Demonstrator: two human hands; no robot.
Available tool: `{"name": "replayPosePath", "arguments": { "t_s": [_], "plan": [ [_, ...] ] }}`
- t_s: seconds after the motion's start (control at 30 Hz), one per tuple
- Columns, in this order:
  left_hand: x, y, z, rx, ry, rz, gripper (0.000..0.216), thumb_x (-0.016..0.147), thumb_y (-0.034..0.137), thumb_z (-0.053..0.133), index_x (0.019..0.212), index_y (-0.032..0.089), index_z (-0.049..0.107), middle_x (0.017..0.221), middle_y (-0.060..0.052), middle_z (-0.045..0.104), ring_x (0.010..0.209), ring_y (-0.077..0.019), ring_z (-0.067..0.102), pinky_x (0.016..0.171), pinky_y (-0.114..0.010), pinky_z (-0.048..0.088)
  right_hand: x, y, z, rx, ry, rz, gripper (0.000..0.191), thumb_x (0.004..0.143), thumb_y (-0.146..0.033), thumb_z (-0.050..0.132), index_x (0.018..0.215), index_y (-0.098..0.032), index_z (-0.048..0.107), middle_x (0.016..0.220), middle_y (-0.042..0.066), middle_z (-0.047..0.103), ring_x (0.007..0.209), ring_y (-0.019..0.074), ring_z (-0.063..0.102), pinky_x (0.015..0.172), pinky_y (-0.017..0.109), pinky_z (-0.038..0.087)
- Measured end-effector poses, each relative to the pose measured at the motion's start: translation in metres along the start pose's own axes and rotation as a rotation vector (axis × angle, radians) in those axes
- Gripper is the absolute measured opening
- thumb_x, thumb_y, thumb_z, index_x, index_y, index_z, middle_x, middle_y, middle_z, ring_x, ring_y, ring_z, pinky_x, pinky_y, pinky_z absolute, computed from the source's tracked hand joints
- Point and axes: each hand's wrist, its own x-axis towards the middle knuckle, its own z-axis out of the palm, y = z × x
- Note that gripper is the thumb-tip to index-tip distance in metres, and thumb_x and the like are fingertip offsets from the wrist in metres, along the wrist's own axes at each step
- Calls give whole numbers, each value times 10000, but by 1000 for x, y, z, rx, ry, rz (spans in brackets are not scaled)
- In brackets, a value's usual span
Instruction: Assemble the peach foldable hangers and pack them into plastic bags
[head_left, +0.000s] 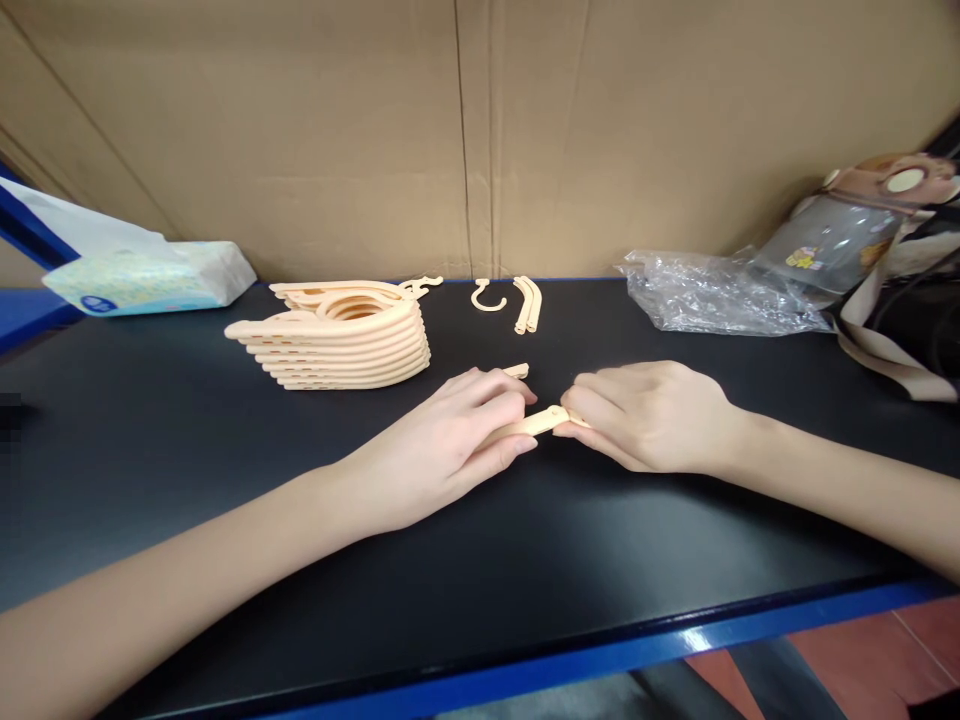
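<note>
Low over the black table, my left hand (457, 430) is closed round a cream plastic hanger piece (541, 420) that sticks out past the thumb toward the right. My right hand (649, 415) pinches a small cream part at the far end of that piece; the fingers cover most of it. Just behind the left fingers another cream end (517, 371) shows, partly hidden. Farther back lie a loose hanger hook (491, 297) and two curved hanger arms (529, 305) side by side. To the left rises a stack of cream folding hangers (345, 345).
A tissue pack (157, 275) sits at the back left of the table (300, 620). Toward the back right are a crumpled clear plastic bag (712, 295), a tilted water bottle (840, 235) and a beige strap (877, 345). Brown cardboard (337, 130) stands behind the table; a blue edge runs along its front.
</note>
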Motion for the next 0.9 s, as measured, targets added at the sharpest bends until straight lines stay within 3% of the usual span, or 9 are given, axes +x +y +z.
{"name": "replayPosePath", "arguments": {
  "t_s": [0.2, 0.4, 0.53, 0.9],
  "plan": [
    [-1, -3, -1, -2, -6, 37, 199, 1013, 287, 413, 862, 189, 498, 1227, -56, 529, 1232, -209, 485, 1018, -316, 369, 0, 0, -1, 218, -172, 112, 450, 1043, -390, 225, 776, -179, 519, 606, -21, 578, 457, 115, 486, 450, 280, 216],
    [-2, -5, 1, 31, -42, 32, 180, 1009, 300, 416, 904, 202, 524, 1253, -59, 533, 1274, -229, 457, 1142, -429, 273, 1, 2, -3, 486, -363, 216, 420, 1027, -471, 225, 865, -195, 497, 614, -18, 578, 467, 128, 468, 465, 262, 214],
    [-2, -5, 1, 56, -51, 26, 158, 1007, 295, 419, 938, 209, 533, 1219, -49, 558, 1244, -213, 480, 1174, -458, 220, 0, 4, -3, 534, -377, 236, 423, 1018, -501, 228, 865, -204, 486, 619, -13, 586, 472, 134, 470, 473, 258, 217],
    [-2, -5, 0, 65, -73, 18, 170, 1018, 301, 397, 976, 209, 534, 1207, -49, 564, 1338, -220, 403, 1173, -442, 216, -2, 0, 1, 364, -330, 174, 456, 1036, -453, 166, 849, -187, 487, 682, 11, 644, 479, 139, 525, 464, 281, 183]
  ]
}}
